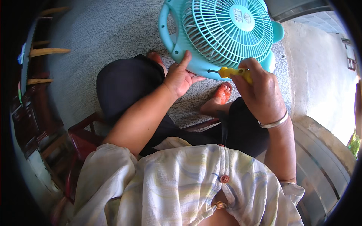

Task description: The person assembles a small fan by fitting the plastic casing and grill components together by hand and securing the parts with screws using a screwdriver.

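Observation:
A turquoise box fan with a round slatted grille and a loop handle is in front of me at the upper middle. My left hand grips the near edge of its casing, thumb on top and the other fingers passing beneath. In my right hand is a yellow-handled screwdriver, held level and pointing left. Its dark tip is at a small hole near the casing's front edge; whether a screw sits there I cannot make out.
My feet in sandals stand on the speckled floor under the fan's near edge. A dark red chair is under me. Wooden furniture lines the left side, and a pale wall rises at the right.

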Action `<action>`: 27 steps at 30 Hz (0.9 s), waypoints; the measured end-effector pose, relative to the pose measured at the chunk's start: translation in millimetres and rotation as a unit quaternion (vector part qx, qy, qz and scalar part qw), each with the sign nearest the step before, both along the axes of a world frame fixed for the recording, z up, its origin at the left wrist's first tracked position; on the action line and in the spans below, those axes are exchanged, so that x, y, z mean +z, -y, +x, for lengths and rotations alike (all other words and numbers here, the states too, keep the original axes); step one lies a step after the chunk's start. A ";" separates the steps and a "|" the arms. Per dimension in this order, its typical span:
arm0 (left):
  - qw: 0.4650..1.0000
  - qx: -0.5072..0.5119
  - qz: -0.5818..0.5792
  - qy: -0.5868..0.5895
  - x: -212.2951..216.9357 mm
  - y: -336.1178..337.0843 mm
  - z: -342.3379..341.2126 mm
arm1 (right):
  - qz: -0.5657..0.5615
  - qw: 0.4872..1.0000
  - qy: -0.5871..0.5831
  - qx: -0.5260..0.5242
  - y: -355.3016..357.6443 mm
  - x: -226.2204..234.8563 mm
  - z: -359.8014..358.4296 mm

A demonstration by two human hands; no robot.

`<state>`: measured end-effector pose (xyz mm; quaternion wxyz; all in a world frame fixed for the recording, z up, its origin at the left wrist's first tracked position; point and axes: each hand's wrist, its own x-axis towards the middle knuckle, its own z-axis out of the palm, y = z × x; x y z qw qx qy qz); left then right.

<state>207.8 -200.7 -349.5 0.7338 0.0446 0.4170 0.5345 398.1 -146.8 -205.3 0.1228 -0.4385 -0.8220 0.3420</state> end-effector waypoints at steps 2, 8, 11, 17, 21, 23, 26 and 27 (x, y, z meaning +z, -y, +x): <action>1.000 0.016 -0.009 0.012 -0.9 -0.3 2.8 | 0.014 1.000 -0.019 0.012 0.5 0.8 -0.3; 1.000 0.009 -0.002 0.001 3.8 -0.3 4.8 | 0.043 0.993 -0.074 0.087 -3.3 -0.2 6.7; 1.000 0.022 -0.011 0.004 3.1 -0.1 1.2 | -0.021 0.997 0.042 0.056 -1.1 3.8 1.3; 1.000 0.027 -0.012 0.009 -0.5 1.8 2.0 | 0.080 0.996 0.032 -0.006 -0.9 -1.0 -4.8; 1.000 0.016 -0.005 0.004 0.8 -1.1 5.0 | 0.080 0.989 -0.110 0.063 -0.7 -3.4 -1.4; 1.000 -0.001 -0.004 0.002 1.3 -1.6 5.3 | 0.143 0.986 -0.036 0.075 0.5 -1.7 -1.8; 1.000 0.012 -0.018 -0.012 -1.0 -1.3 2.1 | 0.122 0.990 0.046 0.057 -0.1 -1.8 -4.1; 1.000 0.010 -0.018 -0.012 -0.6 -1.0 2.1 | 0.102 0.990 0.083 0.055 0.8 -1.8 -6.3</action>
